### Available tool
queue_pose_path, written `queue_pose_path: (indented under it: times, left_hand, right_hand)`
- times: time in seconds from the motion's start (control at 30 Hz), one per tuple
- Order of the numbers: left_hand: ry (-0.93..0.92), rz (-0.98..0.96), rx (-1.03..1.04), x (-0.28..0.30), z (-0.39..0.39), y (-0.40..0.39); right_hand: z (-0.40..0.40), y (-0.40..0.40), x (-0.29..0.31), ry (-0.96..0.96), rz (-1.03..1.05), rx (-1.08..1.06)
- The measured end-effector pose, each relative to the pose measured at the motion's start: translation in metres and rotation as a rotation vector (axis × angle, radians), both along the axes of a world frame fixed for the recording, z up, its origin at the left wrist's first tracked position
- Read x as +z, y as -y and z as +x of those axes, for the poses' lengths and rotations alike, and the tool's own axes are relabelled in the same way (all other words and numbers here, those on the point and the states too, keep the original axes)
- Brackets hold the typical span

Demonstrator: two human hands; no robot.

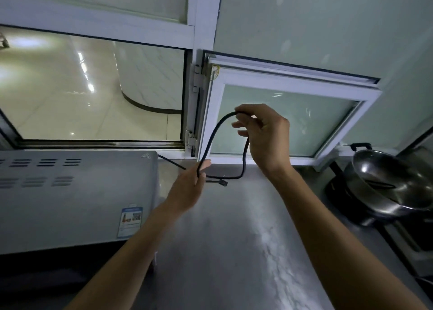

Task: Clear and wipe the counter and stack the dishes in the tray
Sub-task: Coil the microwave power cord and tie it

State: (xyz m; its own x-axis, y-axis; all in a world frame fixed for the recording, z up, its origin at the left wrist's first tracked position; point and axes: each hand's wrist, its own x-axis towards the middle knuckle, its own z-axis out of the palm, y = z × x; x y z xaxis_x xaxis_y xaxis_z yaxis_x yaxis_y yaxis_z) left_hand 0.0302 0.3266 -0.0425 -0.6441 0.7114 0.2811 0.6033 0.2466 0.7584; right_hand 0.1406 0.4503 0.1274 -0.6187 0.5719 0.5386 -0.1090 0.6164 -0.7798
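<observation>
A black power cord (212,141) runs from behind the grey oven (70,192) and forms a loop above the steel counter (234,251). My right hand (262,136) pinches the top of the loop in front of the small window. My left hand (189,187) grips the cord lower down, just above the counter. The cord's plug end (222,182) hangs just to the right of my left hand, close over the counter.
A steel wok (393,183) sits on a black burner at the right edge. The open white-framed window sash (293,87) juts over the counter's back. The oven takes up the left side, and a serving hatch (93,94) opens behind it.
</observation>
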Motion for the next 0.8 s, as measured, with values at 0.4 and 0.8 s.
queue_pose_path:
  times: [0.4, 0.8]
  left_hand:
    - [0.062, -0.186, -0.250, -0.003, 0.021, -0.045]
    - [-0.001, -0.210, -0.157, -0.012, 0.008, -0.013]
  right_hand:
    - [-0.004, -0.029, -0.001, -0.088, -0.163, 0.013]
    - [0.033, -0.108, -0.067, -0.108, -0.390, -0.224]
